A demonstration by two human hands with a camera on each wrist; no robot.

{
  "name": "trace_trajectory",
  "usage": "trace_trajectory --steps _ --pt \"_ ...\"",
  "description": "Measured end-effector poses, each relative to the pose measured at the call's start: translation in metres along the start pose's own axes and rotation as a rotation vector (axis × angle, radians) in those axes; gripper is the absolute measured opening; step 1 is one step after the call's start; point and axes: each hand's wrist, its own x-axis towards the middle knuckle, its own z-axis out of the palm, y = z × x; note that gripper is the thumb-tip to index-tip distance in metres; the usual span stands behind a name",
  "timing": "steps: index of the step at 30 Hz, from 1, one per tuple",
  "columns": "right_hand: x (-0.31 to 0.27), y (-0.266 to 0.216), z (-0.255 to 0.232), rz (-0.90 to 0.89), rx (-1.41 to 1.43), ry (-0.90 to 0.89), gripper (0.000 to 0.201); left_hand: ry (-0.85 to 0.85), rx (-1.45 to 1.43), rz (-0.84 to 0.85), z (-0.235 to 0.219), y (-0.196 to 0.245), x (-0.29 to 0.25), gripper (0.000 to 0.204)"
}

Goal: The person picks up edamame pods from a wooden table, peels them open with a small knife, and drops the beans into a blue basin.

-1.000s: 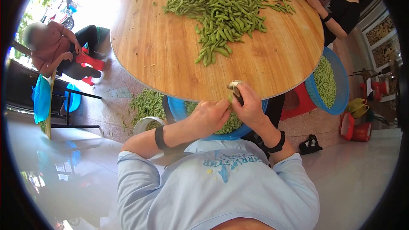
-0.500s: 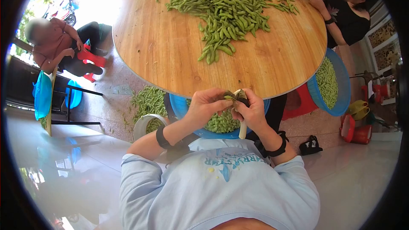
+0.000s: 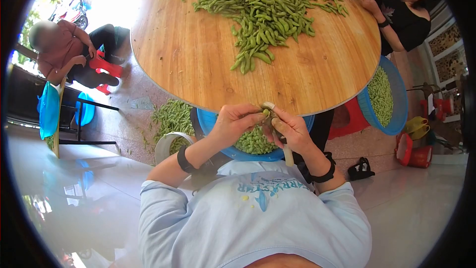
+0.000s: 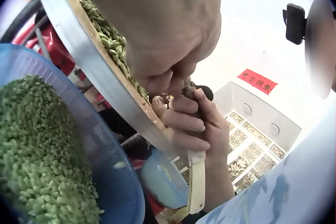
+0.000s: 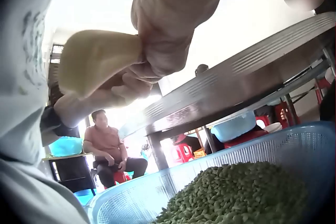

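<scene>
Both hands meet over the blue basin (image 3: 203, 119), just off the table's near edge. Between thumb and fingers, my left hand (image 3: 232, 123) pinches a green soybean pod (image 3: 266, 112) against the right hand's fingertips. My right hand (image 3: 293, 133) grips a tool with a cream handle (image 4: 197, 182), which sticks out below the curled fingers. The tool's working end is hidden among the fingers, so I cannot tell its kind. In the basin lie shelled green beans (image 3: 253, 141).
Pods (image 3: 263, 15) are heaped on the round wooden table (image 3: 178, 64). A blue basket (image 3: 396, 101) of beans stands right. Pods (image 3: 173, 116) lie on the floor beside a white bucket (image 3: 166, 144). One person (image 3: 62, 54) sits left, another (image 3: 404, 15) right.
The hands came apart slightly and closed together again, with the right hand turning so the cream handle points down. Across the table, the other person's hands shifted.
</scene>
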Motion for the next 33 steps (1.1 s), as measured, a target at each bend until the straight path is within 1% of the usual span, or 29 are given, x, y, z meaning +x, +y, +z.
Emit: trace_trajectory --steps 1,2,4,6,8,9,11,12,14,15,16,17,18,19,20,21,22,23,25,27,29,31,32,33 --pt "0.000 0.001 0.000 0.002 0.093 -0.026 0.044 -0.003 0.049 0.038 -0.001 -0.003 0.000 0.011" --pt "-0.001 0.003 0.000 0.005 0.094 -0.025 0.044 -0.006 0.098 0.077 -0.001 -0.005 0.001 0.011" --pt "0.000 0.005 0.000 -0.013 0.165 -0.080 0.042 0.010 0.091 0.072 -0.001 -0.009 0.002 0.011" --pt "0.000 0.006 0.002 -0.003 0.178 -0.067 0.042 0.026 0.087 0.067 -0.001 -0.012 0.002 0.011" --pt "-0.001 0.007 0.003 0.006 0.190 -0.052 0.042 0.053 -0.041 0.063 0.001 -0.015 0.003 0.010" --pt "-0.002 0.008 0.003 0.013 0.187 -0.030 0.042 0.052 -0.041 0.064 0.001 -0.014 0.003 0.010" --pt "-0.003 0.010 0.002 0.023 0.182 -0.007 0.042 0.056 0.033 0.136 0.003 -0.014 0.002 0.009" --pt "-0.004 0.011 0.000 0.007 0.180 -0.018 0.041 0.055 0.032 0.135 0.003 -0.015 0.002 0.009" --pt "-0.002 0.015 -0.002 -0.010 0.177 -0.032 0.040 0.039 0.230 0.292 0.001 -0.016 0.003 0.008" --pt "-0.001 0.018 -0.002 -0.054 0.130 -0.005 0.038 0.041 0.230 0.292 0.001 -0.016 0.002 0.008" --pt "-0.001 0.019 -0.002 -0.098 0.083 0.023 0.037 0.035 0.219 0.276 0.002 -0.015 0.003 0.008" --pt "-0.002 0.018 -0.003 -0.098 0.083 0.024 0.037 0.028 0.208 0.259 0.002 -0.014 0.003 0.008" --pt "-0.003 0.015 -0.003 -0.092 0.015 0.039 0.036 0.028 0.208 0.258 0.003 -0.013 0.003 0.008" --pt "-0.003 0.013 -0.003 -0.087 -0.052 0.053 0.036 0.000 0.068 0.146 0.003 -0.011 0.004 0.007" --pt "-0.001 0.016 -0.004 -0.086 -0.052 0.051 0.036 -0.027 -0.074 0.035 0.003 -0.010 0.004 0.007" --pt "0.002 0.021 -0.005 -0.246 -0.218 0.054 0.036 -0.027 -0.074 0.033 0.003 -0.009 0.003 0.007" --pt "0.003 0.024 -0.006 -0.406 -0.385 0.058 0.037 -0.040 -0.091 -0.010 0.003 -0.008 0.002 0.007" --pt "0.000 0.024 -0.007 -0.404 -0.385 0.060 0.037 -0.053 -0.109 -0.052 0.003 -0.008 0.001 0.008" --pt "-0.005 0.018 -0.006 -0.096 0.071 0.034 0.039 -0.076 -0.088 -0.035 0.003 -0.007 0.002 0.009" --pt "-0.004 0.021 -0.006 -0.125 0.054 0.042 0.037 -0.101 -0.065 -0.014 0.006 -0.008 0.004 0.010" --pt "-0.003 0.020 -0.004 -0.152 0.039 0.048 0.035 -0.037 0.083 0.066 0.008 -0.010 0.006 0.010" --pt "-0.002 0.014 0.000 -0.094 0.139 0.116 0.030 -0.030 0.110 0.053 0.007 -0.010 0.006 0.013" --pt "-0.002 0.016 -0.001 -0.095 0.137 0.116 0.030 -0.027 0.135 0.041 0.008 -0.010 0.007 0.016" --pt "-0.002 0.019 -0.001 -0.089 0.042 0.155 0.028 -0.030 0.134 0.041 0.008 -0.011 0.008 0.016"
